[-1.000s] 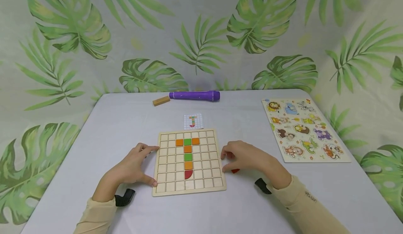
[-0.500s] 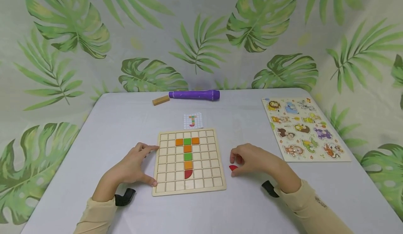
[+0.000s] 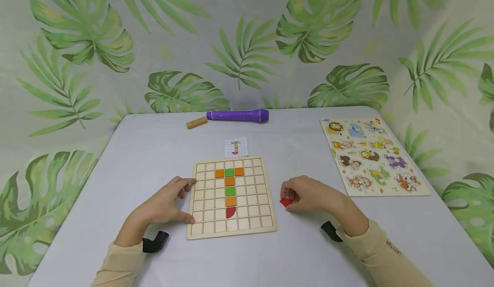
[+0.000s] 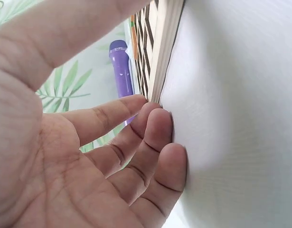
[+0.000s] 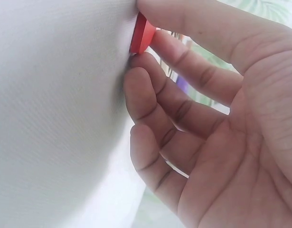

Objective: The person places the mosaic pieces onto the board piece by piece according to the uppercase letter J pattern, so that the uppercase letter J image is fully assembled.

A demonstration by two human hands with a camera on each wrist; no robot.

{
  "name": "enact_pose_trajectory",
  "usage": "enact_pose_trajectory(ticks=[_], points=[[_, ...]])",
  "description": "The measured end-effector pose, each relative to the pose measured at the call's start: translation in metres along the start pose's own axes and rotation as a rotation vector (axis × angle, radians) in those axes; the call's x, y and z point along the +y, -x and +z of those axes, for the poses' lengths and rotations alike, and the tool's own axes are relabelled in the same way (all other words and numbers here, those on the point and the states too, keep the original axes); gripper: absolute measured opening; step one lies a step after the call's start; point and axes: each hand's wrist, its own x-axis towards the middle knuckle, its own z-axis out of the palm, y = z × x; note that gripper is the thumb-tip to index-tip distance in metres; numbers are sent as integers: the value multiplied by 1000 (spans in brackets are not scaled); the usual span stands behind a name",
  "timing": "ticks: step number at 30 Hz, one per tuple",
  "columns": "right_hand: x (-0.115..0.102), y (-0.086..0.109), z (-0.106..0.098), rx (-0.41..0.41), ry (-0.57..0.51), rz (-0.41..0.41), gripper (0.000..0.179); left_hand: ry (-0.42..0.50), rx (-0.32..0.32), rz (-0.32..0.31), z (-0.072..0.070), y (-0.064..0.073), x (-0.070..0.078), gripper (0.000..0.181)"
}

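In the head view my left hand (image 3: 162, 203) stands at the left side of a wooden grid board (image 3: 251, 212), its thumb and index finger spread and touching the edge. Orange and green square tiles (image 3: 230, 191) form a T in the grid, and a dark red quarter-circle tile (image 3: 230, 212) lies at its foot. Right of the board, my right hand (image 3: 310, 196) pinches a loose red tile (image 3: 285, 202) between thumb and index finger, low over the tabletop. The right wrist view shows this red tile (image 5: 143, 35) beside the white cloth; its full outline is partly hidden by fingers.
A small pattern card (image 3: 236, 147) lies just behind the board. Farther back are a purple microphone-shaped tube (image 3: 237, 115) and a small wooden block (image 3: 197, 122). An animal puzzle board (image 3: 374, 158) lies at the right of the white-covered table (image 3: 154, 149).
My right hand has moved right, away from the board's edge, to the loose red tile, and its fingers have closed on it. My left hand has stayed almost still at the board.
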Motion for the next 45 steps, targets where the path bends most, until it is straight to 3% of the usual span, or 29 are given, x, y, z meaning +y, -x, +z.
enact_pose_trajectory(ticks=[13,20,26,37,45], points=[[1,0,-2,23,63,-80,33,22,-1,-13,1,-1,1,105],[6,2,-3,95,48,-22,14,36,5,7,1,0,0,106],[8,4,-1,92,21,44,27,40,2,16,1,-1,-1,107],[4,-1,4,86,22,21,19,46,3,14,3,-1,-4,107],[-13,-14,4,93,42,-54,16,49,-1,15,2,-2,-4,107]])
